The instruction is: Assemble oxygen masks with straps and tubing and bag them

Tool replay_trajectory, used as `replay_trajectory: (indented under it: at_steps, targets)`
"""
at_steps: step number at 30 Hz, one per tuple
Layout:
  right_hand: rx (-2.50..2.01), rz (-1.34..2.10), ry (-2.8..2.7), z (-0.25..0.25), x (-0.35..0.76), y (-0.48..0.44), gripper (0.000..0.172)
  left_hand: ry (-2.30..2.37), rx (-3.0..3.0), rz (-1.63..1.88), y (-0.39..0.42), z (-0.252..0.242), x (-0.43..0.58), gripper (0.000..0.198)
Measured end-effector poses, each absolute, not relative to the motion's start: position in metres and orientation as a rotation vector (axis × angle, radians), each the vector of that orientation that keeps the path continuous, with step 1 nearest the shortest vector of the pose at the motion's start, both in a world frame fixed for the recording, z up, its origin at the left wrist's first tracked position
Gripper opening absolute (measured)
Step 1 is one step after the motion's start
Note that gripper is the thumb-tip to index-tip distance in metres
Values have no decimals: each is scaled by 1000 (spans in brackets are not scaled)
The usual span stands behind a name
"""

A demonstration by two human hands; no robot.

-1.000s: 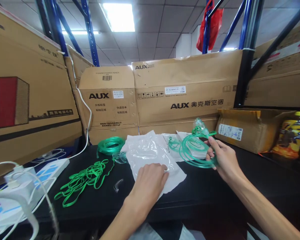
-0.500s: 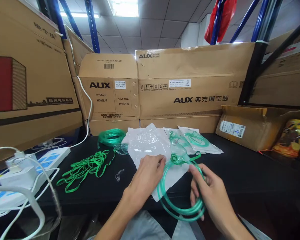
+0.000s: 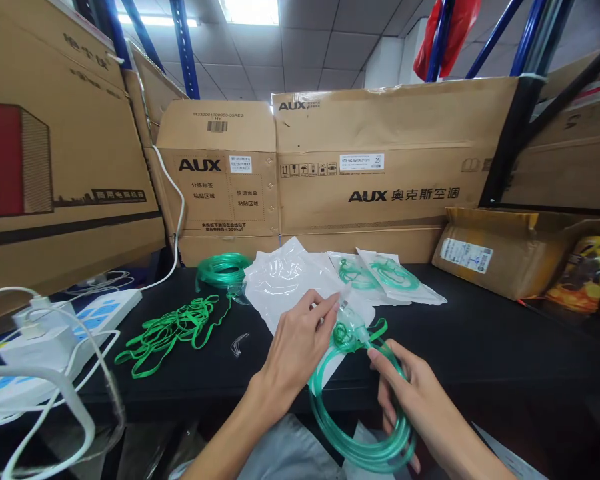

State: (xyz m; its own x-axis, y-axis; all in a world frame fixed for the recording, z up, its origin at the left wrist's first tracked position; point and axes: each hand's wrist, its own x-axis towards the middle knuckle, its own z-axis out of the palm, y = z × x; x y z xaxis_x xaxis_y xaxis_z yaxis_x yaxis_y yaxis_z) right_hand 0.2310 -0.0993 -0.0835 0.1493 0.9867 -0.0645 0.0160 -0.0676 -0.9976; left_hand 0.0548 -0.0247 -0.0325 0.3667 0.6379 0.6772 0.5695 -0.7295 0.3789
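My right hand is closed around a coil of translucent green tubing that hangs over the front edge of the table. Above the coil sits a clear green oxygen mask, with a green strap end beside it. The thumb and fingers of my left hand are pinched at the mask's upper left edge, partly covering it. Just behind this hand lies a white plastic bag, part of it beneath the mask. To the right of the bag are two flat clear packets with green tubing inside.
At the left lie a tangle of green elastic cord, another green tubing coil and small thin metal strips. A power strip with white cables fills the left edge. Cardboard boxes wall the back; a brown parcel stands right.
The tubing coil and mask have come lower and nearer to me. My left hand has shifted from beside the mask to its upper edge. The white bag has spread a little.
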Motion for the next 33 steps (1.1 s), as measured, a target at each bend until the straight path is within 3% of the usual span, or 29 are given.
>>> replay_trajectory:
  at_steps: [7, 11, 15, 20, 27, 33]
  targets:
    - [-1311, 1257, -1100, -69, 237, -108, 46, 970, 2749, 1234, -22, -36, 53, 39]
    - [-1319, 1242, -1136, -58, 236, -107, 44, 779, 2860, 1023, -24, -34, 51, 40]
    - [-1293, 1192, -1222, -49, 236, -103, 40, 600, 2681, 989, -28, -33, 55, 38]
    - [-1287, 1127, -1354, -46, 239, -99, 39, 697, 2315, 1093, -32, -26, 55, 34]
    - [-1199, 1132, -1289, -54, 241, -87, 32, 614, 2287, 911, -47, -21, 60, 34]
    - [-1108, 1535, -901, -50, 250, -110, 39, 802, 2325, 990, -43, -29, 67, 38]
